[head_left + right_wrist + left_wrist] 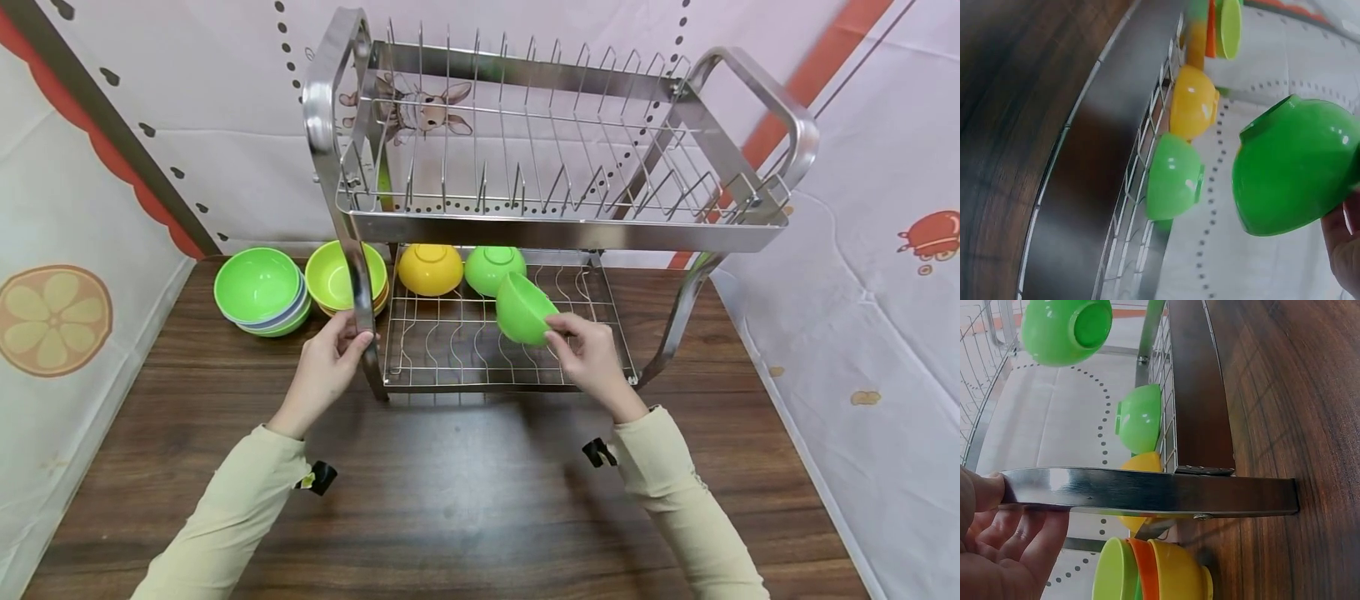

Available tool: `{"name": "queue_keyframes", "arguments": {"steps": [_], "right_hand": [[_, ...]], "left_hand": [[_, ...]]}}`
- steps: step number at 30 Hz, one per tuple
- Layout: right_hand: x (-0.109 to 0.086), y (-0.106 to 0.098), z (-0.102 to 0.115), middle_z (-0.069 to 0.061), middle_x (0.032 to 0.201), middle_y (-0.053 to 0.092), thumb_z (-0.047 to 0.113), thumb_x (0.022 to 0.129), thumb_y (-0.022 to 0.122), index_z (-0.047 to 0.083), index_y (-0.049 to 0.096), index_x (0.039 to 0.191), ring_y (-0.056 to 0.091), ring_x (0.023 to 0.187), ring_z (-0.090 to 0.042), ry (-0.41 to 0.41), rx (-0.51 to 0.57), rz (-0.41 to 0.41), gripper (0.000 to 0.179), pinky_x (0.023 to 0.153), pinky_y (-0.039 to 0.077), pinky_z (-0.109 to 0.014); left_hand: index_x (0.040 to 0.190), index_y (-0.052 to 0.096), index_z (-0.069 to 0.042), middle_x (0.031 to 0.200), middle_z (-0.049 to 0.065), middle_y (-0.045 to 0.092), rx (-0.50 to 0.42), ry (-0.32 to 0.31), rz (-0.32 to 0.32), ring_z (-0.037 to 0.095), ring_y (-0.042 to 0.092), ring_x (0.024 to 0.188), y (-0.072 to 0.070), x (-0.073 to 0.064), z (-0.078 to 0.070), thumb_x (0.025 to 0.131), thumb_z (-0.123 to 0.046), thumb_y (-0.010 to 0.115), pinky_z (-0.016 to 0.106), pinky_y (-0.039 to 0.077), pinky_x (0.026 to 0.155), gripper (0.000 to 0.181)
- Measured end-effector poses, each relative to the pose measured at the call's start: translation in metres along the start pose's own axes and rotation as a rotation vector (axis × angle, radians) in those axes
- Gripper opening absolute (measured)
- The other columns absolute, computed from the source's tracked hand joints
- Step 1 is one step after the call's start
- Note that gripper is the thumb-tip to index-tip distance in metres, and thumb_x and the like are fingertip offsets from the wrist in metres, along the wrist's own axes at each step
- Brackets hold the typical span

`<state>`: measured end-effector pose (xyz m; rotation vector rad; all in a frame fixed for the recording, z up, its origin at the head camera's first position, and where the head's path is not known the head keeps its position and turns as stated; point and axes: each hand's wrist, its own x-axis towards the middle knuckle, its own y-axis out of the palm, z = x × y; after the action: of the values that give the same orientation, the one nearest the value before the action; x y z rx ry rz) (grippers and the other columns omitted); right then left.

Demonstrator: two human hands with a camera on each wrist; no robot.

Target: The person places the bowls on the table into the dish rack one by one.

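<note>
My right hand [592, 360] pinches the rim of a green bowl [522, 308], held tilted above the lower tier of a metal dish rack [570, 233]. In the right wrist view the held bowl [1297, 169] hangs apart from the tier, its base ring turned up. My left hand [327, 364] grips the rack's left front leg [1085, 487], fingers and thumb around the metal. An orange-yellow bowl [431, 268] and another green bowl [491, 265] rest upside down side by side at the back of the lower tier.
Left of the rack stand two stacks of upright bowls, one topped by a green bowl [258, 283], the other by a yellow-green bowl [327, 279]. The wire upper tier [525, 158] overhangs the lower one. Printed cloth [840, 333] borders the wooden table [450, 508].
</note>
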<state>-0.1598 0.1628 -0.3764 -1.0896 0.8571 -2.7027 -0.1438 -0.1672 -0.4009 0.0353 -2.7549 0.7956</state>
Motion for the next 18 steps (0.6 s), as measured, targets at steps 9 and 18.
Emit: {"name": "queue_keyframes", "arguments": {"steps": [9,18], "right_hand": [[-0.006,0.013,-0.049,-0.009,0.072,0.067,-0.006,0.079,0.061,-0.011,0.062,0.089,0.053,0.055,0.0,0.383,0.547,-0.25,0.011,0.049,0.04,-0.012],[-0.002,0.021,-0.055,-0.003,0.077,0.063,-0.005,0.089,0.047,0.005,0.063,0.078,0.062,0.069,-0.012,0.72,1.174,-0.527,0.022,0.064,0.05,-0.024]], "left_hand": [[0.115,0.053,0.0,0.094,0.016,0.067,0.037,0.003,-0.002,0.011,0.057,0.073,0.001,0.001,0.001,0.091,-0.018,0.053,0.016,0.043,0.06,0.03],[0.114,0.053,0.0,0.093,0.017,0.067,0.032,-0.004,0.001,0.006,0.057,0.072,0.0,0.001,0.0,0.091,-0.019,0.053,0.014,0.042,0.06,0.029]]}}
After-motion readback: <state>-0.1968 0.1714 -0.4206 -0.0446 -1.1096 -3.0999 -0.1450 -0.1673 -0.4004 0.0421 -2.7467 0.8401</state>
